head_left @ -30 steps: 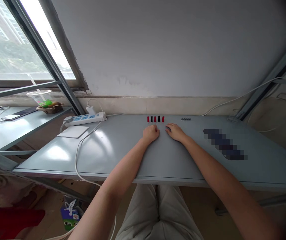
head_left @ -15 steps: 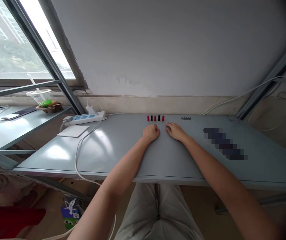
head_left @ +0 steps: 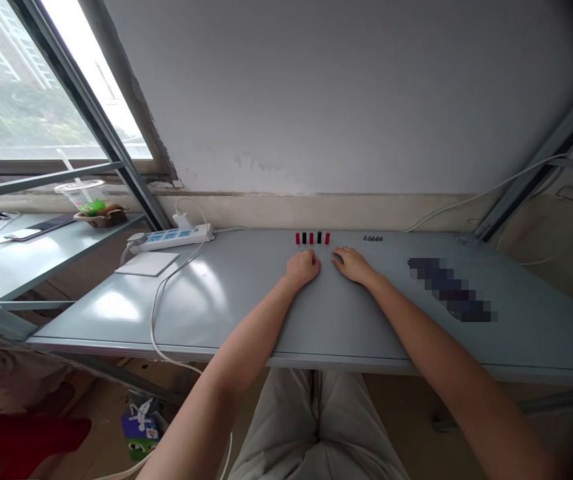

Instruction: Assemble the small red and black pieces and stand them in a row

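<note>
My left hand (head_left: 302, 267) rests on the grey table (head_left: 216, 300), its fingers curled under into a loose fist with nothing showing in it. My right hand (head_left: 352, 264) lies beside it, a little apart, palm down with fingers stretched flat toward the left. Just beyond both hands stands a short row of small red and black pegs (head_left: 311, 238). To the right of that row lie several tiny dark screws (head_left: 372, 238).
A blurred dark object (head_left: 449, 290) lies on the table's right part. At the back left sit a white power strip (head_left: 171, 235), a white pad (head_left: 147, 263) and a trailing cable (head_left: 159, 300). A plastic cup with a straw (head_left: 82, 195) stands on the side table by the window.
</note>
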`<state>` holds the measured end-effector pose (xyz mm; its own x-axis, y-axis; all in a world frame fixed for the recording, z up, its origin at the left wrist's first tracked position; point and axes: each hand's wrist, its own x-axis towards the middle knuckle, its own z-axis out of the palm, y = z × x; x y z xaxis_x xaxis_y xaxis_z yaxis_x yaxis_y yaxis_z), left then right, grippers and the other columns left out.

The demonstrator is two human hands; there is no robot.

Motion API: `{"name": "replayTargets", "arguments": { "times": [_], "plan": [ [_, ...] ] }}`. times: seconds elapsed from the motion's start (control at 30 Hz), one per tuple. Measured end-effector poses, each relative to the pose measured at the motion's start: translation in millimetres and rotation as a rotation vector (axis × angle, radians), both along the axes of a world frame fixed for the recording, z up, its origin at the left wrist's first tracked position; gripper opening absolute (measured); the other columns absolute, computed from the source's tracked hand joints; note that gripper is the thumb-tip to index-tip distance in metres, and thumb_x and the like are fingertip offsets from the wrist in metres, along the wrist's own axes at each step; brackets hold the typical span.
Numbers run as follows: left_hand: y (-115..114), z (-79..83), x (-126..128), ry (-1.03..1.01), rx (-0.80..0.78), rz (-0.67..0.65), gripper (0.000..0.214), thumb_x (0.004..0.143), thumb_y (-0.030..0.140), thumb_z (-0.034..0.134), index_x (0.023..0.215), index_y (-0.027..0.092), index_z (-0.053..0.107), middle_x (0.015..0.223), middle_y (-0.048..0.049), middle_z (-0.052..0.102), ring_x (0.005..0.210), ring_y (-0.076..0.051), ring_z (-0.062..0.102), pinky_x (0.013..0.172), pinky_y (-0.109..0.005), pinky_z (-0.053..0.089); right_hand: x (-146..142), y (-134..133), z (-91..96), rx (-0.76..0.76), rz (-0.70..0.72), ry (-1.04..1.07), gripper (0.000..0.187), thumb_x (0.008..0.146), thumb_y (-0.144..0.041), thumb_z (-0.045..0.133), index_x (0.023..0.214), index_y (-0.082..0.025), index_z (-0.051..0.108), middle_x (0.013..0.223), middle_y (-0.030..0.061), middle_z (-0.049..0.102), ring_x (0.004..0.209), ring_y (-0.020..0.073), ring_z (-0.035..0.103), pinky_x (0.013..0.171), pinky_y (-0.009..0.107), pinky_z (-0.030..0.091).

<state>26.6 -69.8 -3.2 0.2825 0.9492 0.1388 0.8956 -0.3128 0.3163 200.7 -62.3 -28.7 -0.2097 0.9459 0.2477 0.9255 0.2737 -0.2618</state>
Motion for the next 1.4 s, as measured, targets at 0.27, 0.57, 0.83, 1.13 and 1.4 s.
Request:
{"name": "replayTargets", "arguments": {
  "times": [0.27,0.57,0.83,1.13,1.4],
  "plan": [
    [0.1,-0.7,-0.3,-0.006,0.005,0.004,0.020,0.081,0.032,0.042,0.085,0.019,0.056,0.088,-0.0074,0.063,0.082,-0.020,0.058,0.069,-0.029,0.044,-0.7,-1.0,0.9,0.004,0.004,-0.004,0.037,0.087,-0.030,0.039,0.117,-0.013,0.053,0.124,0.0127,0.051,0.115,0.0237,0.044,0.096,0.037,0.035],
    [1.4,-1.1,-1.2,-0.015,-0.020,0.016,0.018,0.080,0.032,0.043,0.083,0.020,0.056,0.088,-0.0070,0.063,0.080,-0.020,0.058,0.066,-0.029,0.044,-4.5,6.6,7.4,0.000,-0.134,0.046,0.033,0.080,-0.031,0.050,0.109,-0.019,0.058,0.116,0.0116,0.057,0.109,0.0248,0.049,0.090,0.037,0.039],
    [0.6,-0.8,-1.1,-0.023,-0.024,0.025,0.019,0.080,0.032,0.042,0.083,0.020,0.057,0.089,-0.0071,0.063,0.082,-0.020,0.058,0.068,-0.029,0.044,-14.4,39.2,14.7,-0.085,-0.259,0.119,0.038,0.070,-0.041,0.059,0.101,-0.019,0.061,0.099,0.0110,0.063,0.092,0.0230,0.058,0.076,0.034,0.045],
    [-1.5,1.8,-1.1,-0.018,-0.034,0.016,0.019,0.080,0.032,0.043,0.083,0.020,0.056,0.088,-0.0071,0.063,0.082,-0.020,0.058,0.067,-0.029,0.044,-30.2,55.9,10.7,-0.099,-0.267,0.198,0.031,0.072,-0.041,0.057,0.095,-0.020,0.061,0.095,0.0089,0.065,0.090,0.0216,0.059,0.076,0.033,0.044],
    [-1.4,3.2,-0.8,-0.018,-0.052,0.018,0.019,0.080,0.031,0.041,0.084,0.020,0.056,0.090,-0.0078,0.062,0.083,-0.021,0.058,0.067,-0.030,0.044,-27.4,52.3,3.7,-0.021,-0.245,0.229,0.020,0.076,-0.032,0.053,0.089,-0.020,0.061,0.090,0.0061,0.066,0.087,0.0199,0.059,0.074,0.030,0.043]
  ]
}}
